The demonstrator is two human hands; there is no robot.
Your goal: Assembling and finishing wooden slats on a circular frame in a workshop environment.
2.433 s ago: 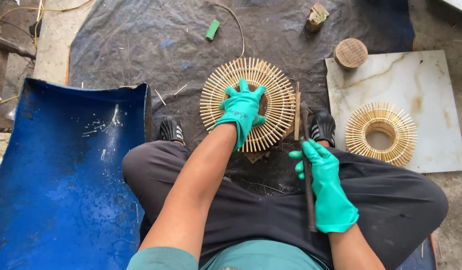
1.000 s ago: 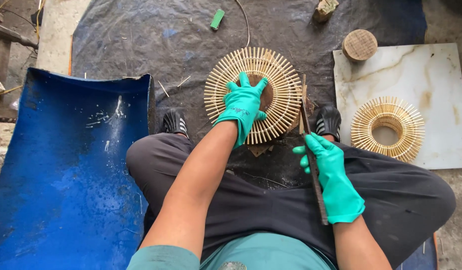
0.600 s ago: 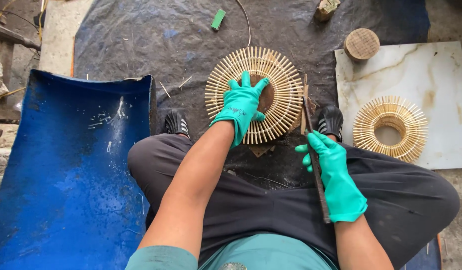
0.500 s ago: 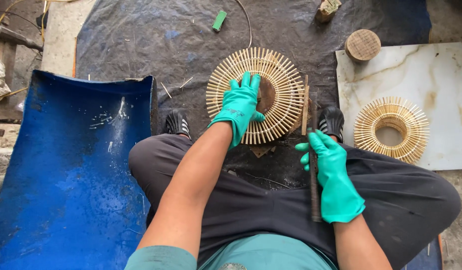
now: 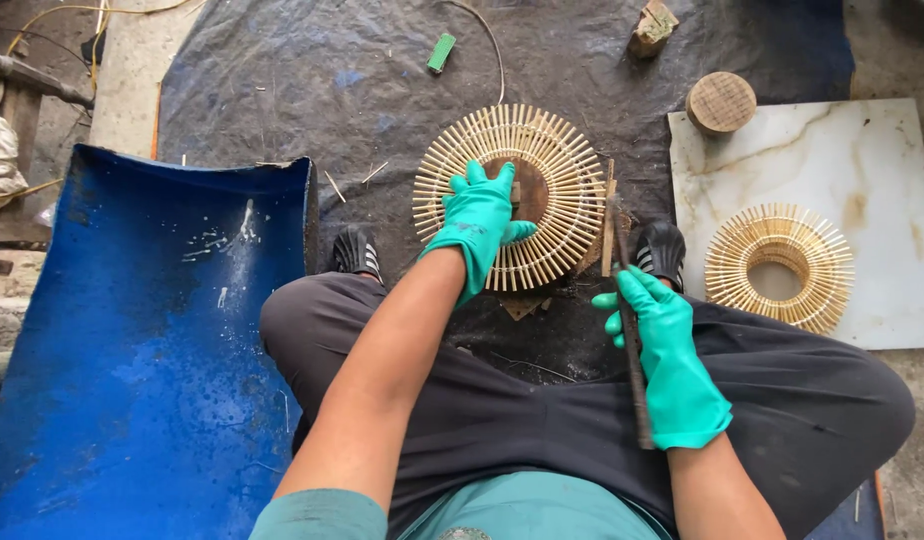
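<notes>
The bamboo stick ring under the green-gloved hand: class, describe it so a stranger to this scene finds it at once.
Start at the dark tarpaulin spread on the ground ahead of the seated person's knees. At its middle lies the bamboo stick ring, pressed down by the left hand. Unlike the smaller ring lying untouched on the white marble slab, it has a brown centre.

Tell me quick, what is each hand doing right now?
Left hand: open, pressed flat on the round bamboo-stick ring.
Right hand: closed around a long dark blade.
</notes>
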